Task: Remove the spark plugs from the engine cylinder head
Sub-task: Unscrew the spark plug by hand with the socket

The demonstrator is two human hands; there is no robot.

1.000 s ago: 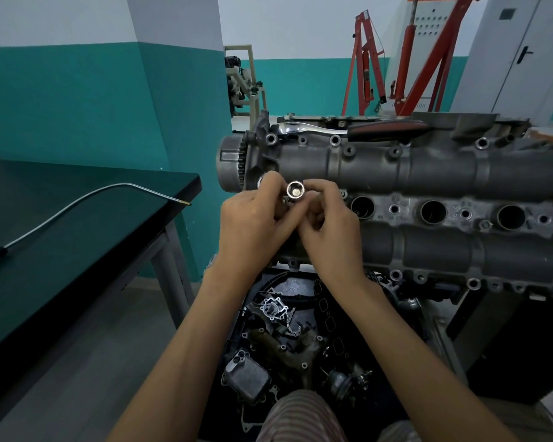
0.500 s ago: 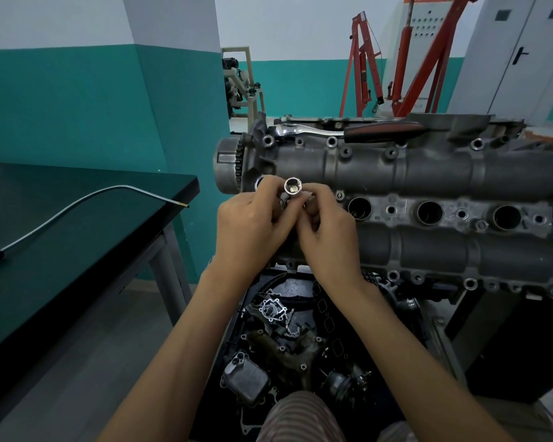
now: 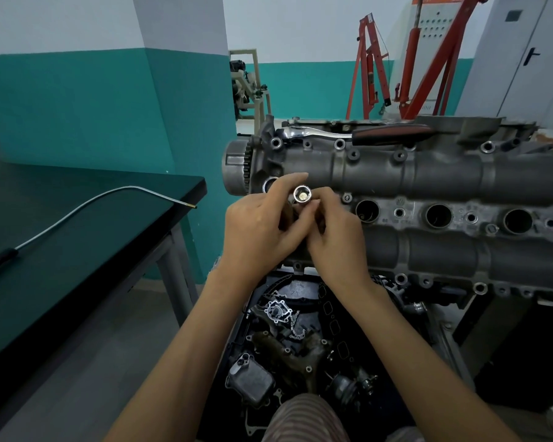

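Bright polished metal on the socket (image 3: pixel 302 195), glinting. Cylinder head (image 3: pixel 428 177) is dull, rough cast metal. Ratchet (image 3: pixel 316 132) shows glossy chrome, worktop (image 3: pixel 77 237) a smooth matt dark green, tube (image 3: pixel 87 204) satin metal.

**Hidden and cut off**

The socket (image 3: pixel 301 195) shows only its open end; both hands cover its shaft. What sits inside it is too small to tell. The left hand (image 3: pixel 258 232) and right hand (image 3: pixel 336 237) cover the first plug hole. The cylinder head (image 3: pixel 428 177) runs off the right edge. The table (image 3: pixel 77 237) is cut off at left, as is the tube (image 3: pixel 77 210) on it
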